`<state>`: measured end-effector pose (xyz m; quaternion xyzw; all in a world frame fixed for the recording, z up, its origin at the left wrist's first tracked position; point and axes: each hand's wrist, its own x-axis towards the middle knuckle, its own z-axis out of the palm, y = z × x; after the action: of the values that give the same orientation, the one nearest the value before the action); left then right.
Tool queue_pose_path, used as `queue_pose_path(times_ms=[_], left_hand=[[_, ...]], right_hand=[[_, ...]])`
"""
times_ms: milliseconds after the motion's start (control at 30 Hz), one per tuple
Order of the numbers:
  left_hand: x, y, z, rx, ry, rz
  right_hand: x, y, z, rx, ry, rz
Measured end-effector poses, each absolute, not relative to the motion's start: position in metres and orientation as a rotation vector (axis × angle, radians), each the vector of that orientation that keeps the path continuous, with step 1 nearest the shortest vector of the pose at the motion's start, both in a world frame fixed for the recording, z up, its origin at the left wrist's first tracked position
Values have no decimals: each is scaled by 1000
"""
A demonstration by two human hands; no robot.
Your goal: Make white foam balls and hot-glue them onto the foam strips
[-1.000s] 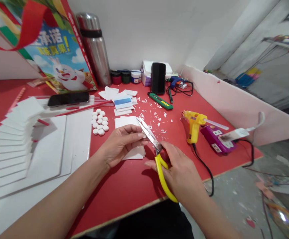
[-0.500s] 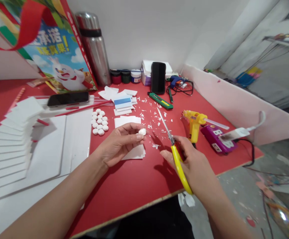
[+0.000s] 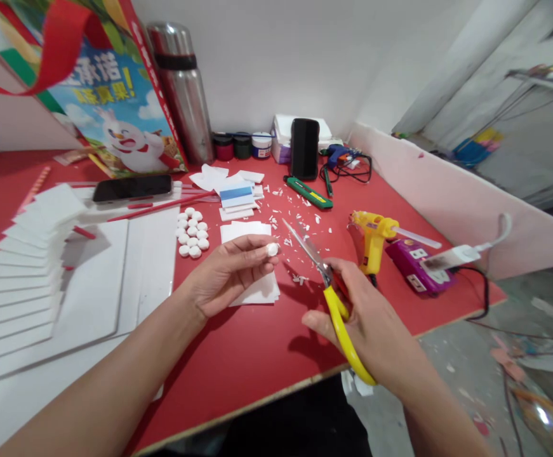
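The left hand (image 3: 228, 270) pinches 1 small white rounded disc (image 3: 272, 249) between thumb and fingertips, above white rectangular sheets (image 3: 257, 292). The right hand (image 3: 369, 324) has its fingers curled round yellow-handled metal scissors (image 3: 335, 303), apart from the disc. The disc looks light, perhaps soft; a gentle pinch at its rim should suit. Behind stand 3 small coloured jars (image 3: 242, 146), possibly paint, and a tall steel flask (image 3: 188, 101), contents hidden.
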<state>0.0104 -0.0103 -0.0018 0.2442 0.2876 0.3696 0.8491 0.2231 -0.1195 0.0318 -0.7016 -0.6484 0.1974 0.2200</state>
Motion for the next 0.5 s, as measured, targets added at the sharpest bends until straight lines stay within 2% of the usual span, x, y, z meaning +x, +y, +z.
queue_pose_path(times_ms=[500], left_hand=[[15, -15, 5, 600, 494, 751]], right_hand=[[208, -119, 17, -1786, -2042, 157]])
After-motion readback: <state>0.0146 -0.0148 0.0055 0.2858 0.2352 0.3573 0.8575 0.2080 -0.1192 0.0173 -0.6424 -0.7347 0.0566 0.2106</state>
